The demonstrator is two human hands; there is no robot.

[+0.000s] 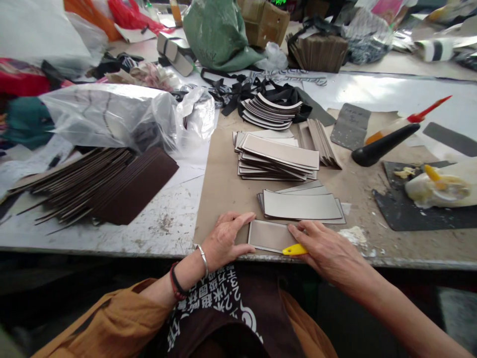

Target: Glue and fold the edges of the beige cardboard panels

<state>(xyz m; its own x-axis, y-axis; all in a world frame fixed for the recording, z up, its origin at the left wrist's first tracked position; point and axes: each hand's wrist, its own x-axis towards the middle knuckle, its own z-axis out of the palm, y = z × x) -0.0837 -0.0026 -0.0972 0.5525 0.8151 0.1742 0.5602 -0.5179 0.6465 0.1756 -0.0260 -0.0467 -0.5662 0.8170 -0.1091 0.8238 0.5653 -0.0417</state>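
A small grey rectangular panel (269, 235) with a pale border lies at the table's front edge. My left hand (229, 236) spans its left end, with thumb and index fingertip at the two long edges. My right hand (324, 246) is closed round a yellow plastic tool (294, 249), whose tip rests at the panel's lower edge; the rest of the tool is hidden. The right fingertips lie over the panel's right end. Just behind is a small pile of pale panels (301, 205), and a taller stack of beige-faced panels (281, 151) stands beyond.
Dark brown strips (134, 189) lie fanned at the left, near clear plastic wrapping (112, 114). At the right are a glue-smeared white container (447, 184), a black tapered tool (385, 145) and a red-nozzled bottle (395, 128). Curved strips (272, 110) sit farther back.
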